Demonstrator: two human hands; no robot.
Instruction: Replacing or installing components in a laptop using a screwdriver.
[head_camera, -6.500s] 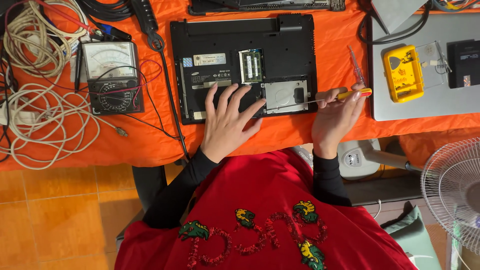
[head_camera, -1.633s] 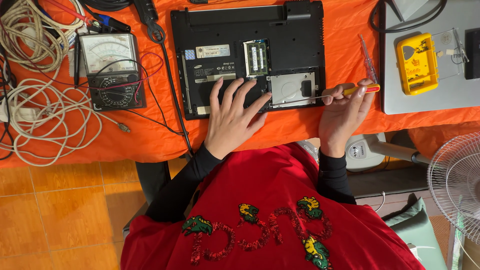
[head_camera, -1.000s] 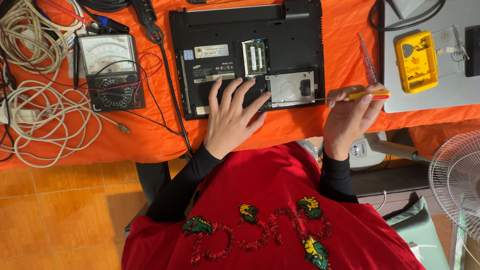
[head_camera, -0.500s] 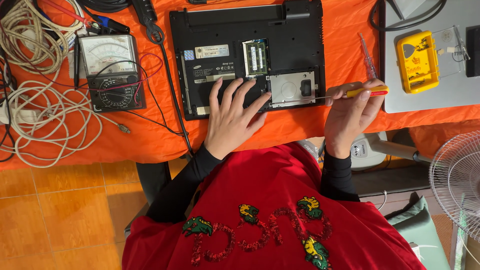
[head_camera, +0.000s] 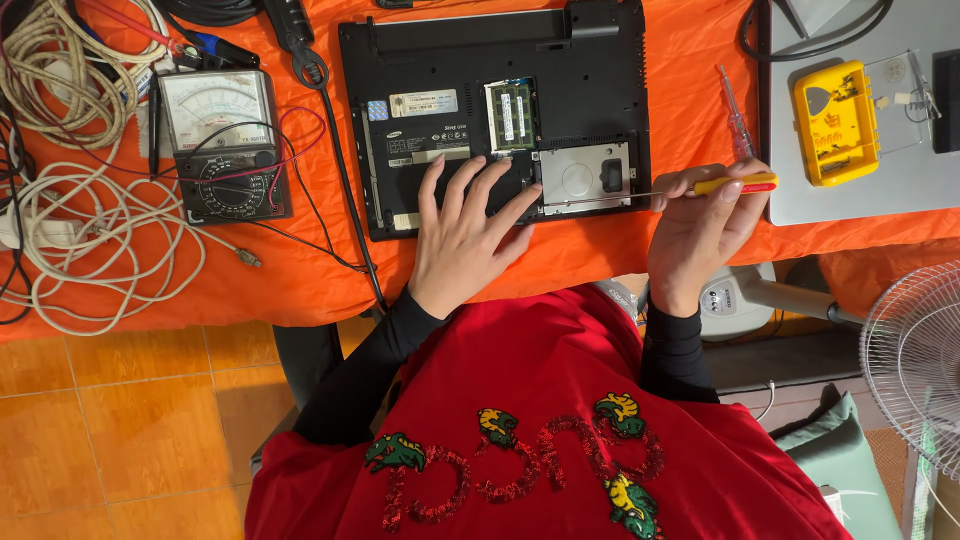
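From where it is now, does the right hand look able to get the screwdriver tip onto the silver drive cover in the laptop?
Probably yes. The right hand holds the yellow screwdriver, whose tip lies at the silver drive cover's right edge. Nothing lies between them; the left hand rests flat on the laptop, left of the cover.

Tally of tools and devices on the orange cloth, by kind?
Black upturned laptop with open bays: 1
Silver closed laptop: 1
Grey analog multimeter: 1
Screwdrivers: 2, yellow-handled one in right hand, clear-handled one
Yellow plastic case: 1
Total: 6
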